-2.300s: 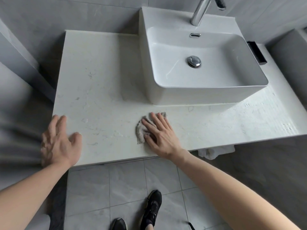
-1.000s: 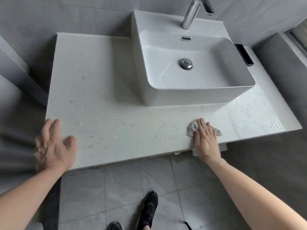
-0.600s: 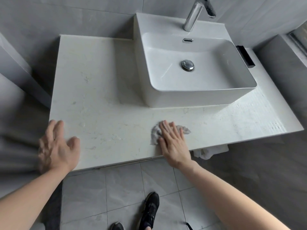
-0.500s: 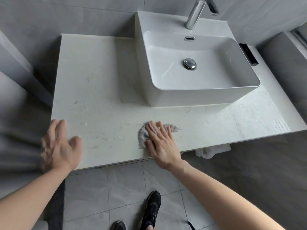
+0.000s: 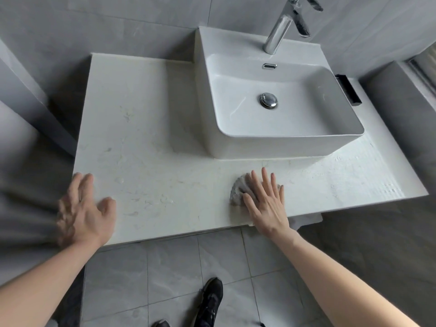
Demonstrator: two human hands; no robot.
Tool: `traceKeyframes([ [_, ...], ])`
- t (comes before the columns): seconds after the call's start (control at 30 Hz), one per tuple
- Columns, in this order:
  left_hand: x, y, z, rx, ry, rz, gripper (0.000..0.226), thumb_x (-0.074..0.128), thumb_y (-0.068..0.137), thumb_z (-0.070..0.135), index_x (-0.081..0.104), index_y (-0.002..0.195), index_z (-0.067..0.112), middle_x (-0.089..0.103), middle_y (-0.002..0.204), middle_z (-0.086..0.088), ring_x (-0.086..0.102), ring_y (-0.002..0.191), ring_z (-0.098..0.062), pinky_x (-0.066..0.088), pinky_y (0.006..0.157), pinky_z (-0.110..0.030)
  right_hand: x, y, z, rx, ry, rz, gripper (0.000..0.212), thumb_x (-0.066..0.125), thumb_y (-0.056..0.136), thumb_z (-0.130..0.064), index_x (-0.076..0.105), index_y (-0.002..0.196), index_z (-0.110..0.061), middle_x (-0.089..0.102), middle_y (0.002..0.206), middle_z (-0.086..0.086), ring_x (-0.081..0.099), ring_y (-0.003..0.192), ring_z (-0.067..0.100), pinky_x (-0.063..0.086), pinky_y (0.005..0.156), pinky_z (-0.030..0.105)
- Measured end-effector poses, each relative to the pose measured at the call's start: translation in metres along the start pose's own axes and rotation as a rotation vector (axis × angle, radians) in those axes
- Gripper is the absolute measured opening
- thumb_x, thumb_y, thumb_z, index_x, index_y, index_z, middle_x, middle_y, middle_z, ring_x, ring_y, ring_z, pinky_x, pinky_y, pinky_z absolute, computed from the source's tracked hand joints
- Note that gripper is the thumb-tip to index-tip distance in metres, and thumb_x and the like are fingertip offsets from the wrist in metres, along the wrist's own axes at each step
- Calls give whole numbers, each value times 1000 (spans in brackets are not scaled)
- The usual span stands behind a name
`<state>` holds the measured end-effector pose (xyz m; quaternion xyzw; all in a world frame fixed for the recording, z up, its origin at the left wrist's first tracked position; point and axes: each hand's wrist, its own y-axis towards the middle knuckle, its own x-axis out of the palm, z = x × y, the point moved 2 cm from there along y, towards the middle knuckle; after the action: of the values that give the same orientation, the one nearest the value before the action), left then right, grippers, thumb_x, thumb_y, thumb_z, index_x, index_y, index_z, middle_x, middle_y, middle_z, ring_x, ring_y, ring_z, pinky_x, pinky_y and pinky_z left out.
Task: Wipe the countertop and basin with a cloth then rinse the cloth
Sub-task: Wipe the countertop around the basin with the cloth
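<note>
A small grey-white cloth (image 5: 237,190) lies crumpled on the white marble countertop (image 5: 146,138), in front of the basin near the front edge. My right hand (image 5: 265,201) presses flat on the cloth with fingers spread, covering most of it. My left hand (image 5: 82,211) rests palm down on the countertop's front left corner, fingers apart and holding nothing. The white rectangular basin (image 5: 271,147) stands on the counter at the back right, with a chrome drain plug (image 5: 268,99) and a chrome faucet (image 5: 283,27) behind it.
Grey tiled walls close in behind and at both sides. A black holder (image 5: 349,92) sits right of the basin. Another white cloth (image 5: 306,219) hangs below the counter's front edge. My black shoe (image 5: 210,300) stands on the grey floor tiles.
My right hand slid the cloth left along the front strip, then back right to below the basin's middle. The left hand stayed put on the corner.
</note>
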<state>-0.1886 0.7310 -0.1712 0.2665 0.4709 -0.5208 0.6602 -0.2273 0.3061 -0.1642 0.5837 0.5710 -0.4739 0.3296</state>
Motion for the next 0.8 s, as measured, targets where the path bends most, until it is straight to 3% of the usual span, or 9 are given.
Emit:
traceKeyframes([
  [0.2, -2, -1, 3, -13, 8, -11, 69, 40, 86, 39, 28, 154, 31, 10, 168, 15, 35, 137, -42, 44, 101, -64, 20, -3, -13, 48, 1, -18, 66, 33, 107, -56, -4, 162, -49, -12, 173, -8, -20, 159, 22, -6, 129, 51],
  [0.5, 0, 1, -1, -5, 44, -6, 69, 47, 92, 25, 25, 157, 32, 7, 169, 18, 35, 138, -40, 47, 98, -60, 84, -13, -158, -425, -11, -84, 67, 33, 108, -51, 13, 166, -26, 4, 174, -5, -8, 161, 21, 0, 130, 47],
  [0.6, 0, 1, -3, 1, 51, -2, 69, 48, 92, 23, 26, 157, 30, 9, 169, 15, 36, 137, -39, 46, 101, -59, 105, -28, -189, -602, -23, -107, 62, 35, 110, -44, 21, 165, -20, 15, 173, 0, 4, 161, 23, 6, 131, 47],
  [0.7, -1, 1, -3, 6, 50, -3, 69, 48, 92, 22, 27, 157, 29, 10, 169, 13, 37, 136, -39, 46, 100, -59, 105, -26, -186, -664, 55, -142, 58, 39, 109, -31, 27, 163, -16, 22, 171, 2, 10, 161, 20, 9, 131, 41],
  [0.8, -1, 1, -3, 12, 53, -3, 70, 48, 91, 22, 27, 157, 28, 11, 169, 12, 39, 134, -39, 47, 99, -57, 85, -18, -164, -575, 203, -113, 54, 48, 109, -21, 34, 161, -18, 29, 169, 0, 17, 158, 13, 14, 130, 33],
])
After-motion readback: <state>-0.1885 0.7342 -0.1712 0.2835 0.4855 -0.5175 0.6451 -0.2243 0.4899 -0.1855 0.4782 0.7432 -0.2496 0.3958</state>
